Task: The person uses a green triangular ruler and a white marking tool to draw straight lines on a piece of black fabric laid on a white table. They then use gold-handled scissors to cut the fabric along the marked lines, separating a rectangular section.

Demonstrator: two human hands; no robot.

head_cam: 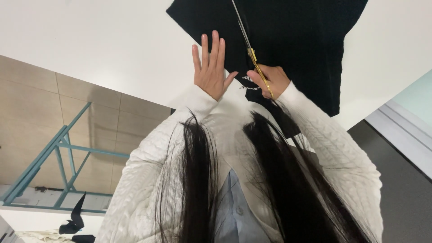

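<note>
White table (90, 40) bears one black cloth (297, 40) — left hand (210, 67) flat upon it, fingers spread; right hand (273, 81) grips one pair of gold-handled scissors (252, 54), blades in the cloth.

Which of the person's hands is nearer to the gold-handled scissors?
The right hand: it grips the scissors by their gold handles. The left hand lies flat on the black fabric beside the blades, apart from them.

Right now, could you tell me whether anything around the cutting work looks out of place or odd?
Only a little: black fabric scraps lie on the floor beside the teal frame. On the white table, the left hand lies flat on the black cloth and the right hand holds gold-handled scissors.
</note>
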